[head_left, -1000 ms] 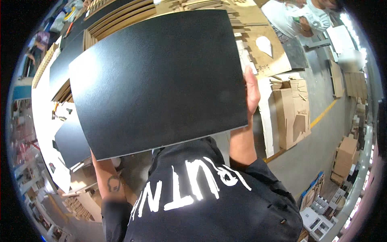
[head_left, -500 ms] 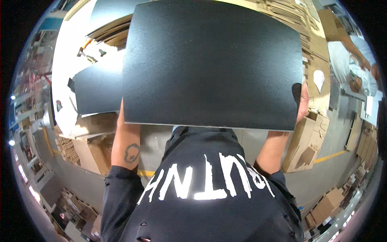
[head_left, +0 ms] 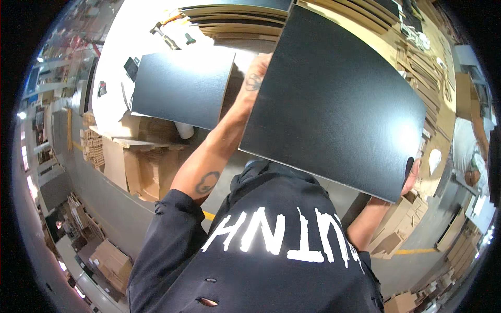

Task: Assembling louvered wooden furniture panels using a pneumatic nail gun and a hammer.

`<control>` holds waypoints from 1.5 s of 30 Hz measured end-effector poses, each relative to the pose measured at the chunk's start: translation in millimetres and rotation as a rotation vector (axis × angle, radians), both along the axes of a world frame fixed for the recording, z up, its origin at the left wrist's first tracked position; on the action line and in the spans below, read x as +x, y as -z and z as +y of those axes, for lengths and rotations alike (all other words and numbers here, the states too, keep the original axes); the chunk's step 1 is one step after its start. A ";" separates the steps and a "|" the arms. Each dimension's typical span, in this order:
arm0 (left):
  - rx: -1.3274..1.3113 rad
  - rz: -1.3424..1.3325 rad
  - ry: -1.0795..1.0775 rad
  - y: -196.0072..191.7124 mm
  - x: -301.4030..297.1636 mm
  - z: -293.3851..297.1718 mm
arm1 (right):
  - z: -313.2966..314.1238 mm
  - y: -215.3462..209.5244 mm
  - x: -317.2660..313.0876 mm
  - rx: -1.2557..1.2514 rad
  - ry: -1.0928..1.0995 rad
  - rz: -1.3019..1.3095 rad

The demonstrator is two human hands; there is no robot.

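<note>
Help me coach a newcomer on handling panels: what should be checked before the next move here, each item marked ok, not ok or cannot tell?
1. Right hand placed on the large black panel: ok, at its right edge.
2. Left hand gripping firmly: cannot tell; it is at the left edge, fingers hidden.
3. Space directly behind the large black panel clear: cannot tell; the panel blocks the view.
4. Hammer off the smaller-looking black panel: ok, it lies beyond it on the white table.
5. That other panel fully on the table: not ok; its near side appears to overhang.
</note>
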State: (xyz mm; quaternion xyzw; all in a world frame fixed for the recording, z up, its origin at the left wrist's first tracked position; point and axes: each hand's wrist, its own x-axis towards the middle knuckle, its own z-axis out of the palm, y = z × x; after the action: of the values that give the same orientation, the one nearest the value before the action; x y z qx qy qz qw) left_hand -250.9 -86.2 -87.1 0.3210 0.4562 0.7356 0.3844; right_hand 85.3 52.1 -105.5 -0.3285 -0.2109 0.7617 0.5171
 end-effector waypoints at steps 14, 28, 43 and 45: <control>-0.580 0.171 0.001 69.8 70.3 -89.0 | -32.4 73.3 82.1 0.238 -0.275 -1.011; -0.926 0.563 -0.427 159.0 62.4 -93.7 | -37.6 162.6 -12.9 0.520 -0.014 -1.346; -0.975 0.516 -0.401 182.2 53.5 -90.9 | -24.1 176.9 -29.8 0.437 -0.137 -1.447; -0.979 0.533 -0.416 179.8 54.6 -91.1 | -23.7 165.6 -39.0 0.468 -0.153 -1.529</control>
State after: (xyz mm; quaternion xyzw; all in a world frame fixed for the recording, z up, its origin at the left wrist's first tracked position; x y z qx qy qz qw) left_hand -196.3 -177.2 -267.0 0.1838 0.8764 0.3938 0.2077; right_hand 46.3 28.4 -271.1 -0.6268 -0.6830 0.2952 0.2313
